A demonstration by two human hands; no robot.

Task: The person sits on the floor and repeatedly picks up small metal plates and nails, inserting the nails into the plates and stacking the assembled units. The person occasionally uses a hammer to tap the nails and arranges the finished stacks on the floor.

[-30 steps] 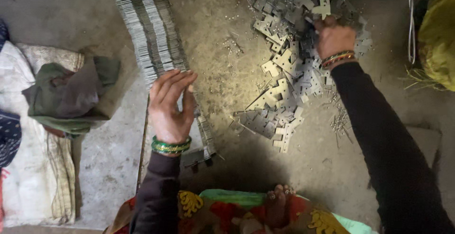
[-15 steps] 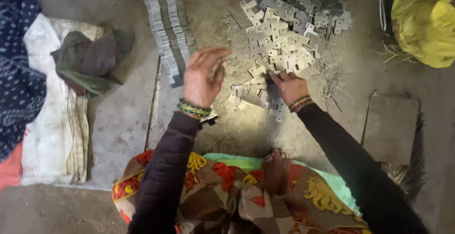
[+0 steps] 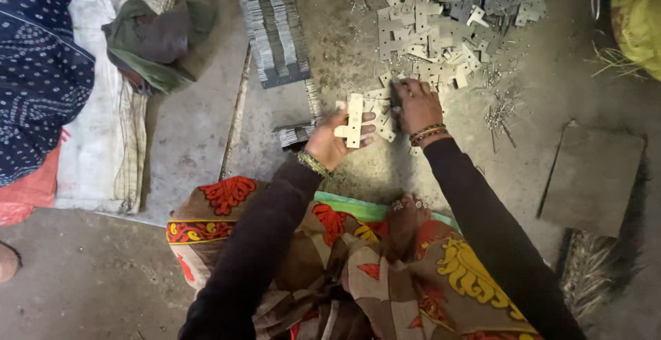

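Both hands worked low over the concrete floor [image 3: 206, 140]. From the head view, the left hand [image 3: 329, 144] gripped a pale cross-shaped metal plate [image 3: 354, 121], held upright between thumb and fingers. Just beside it, the right hand [image 3: 415, 106] lay palm down, fingers pressed onto the near edge of the loose pile of metal plates [image 3: 441, 30]. A neat stacked row of plates [image 3: 274, 23] lay to the left.

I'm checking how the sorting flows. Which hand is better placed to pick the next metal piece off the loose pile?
Probably the right hand: it rests on the loose pile of metal pieces, fingers down. The left hand already holds a cross-shaped piece.
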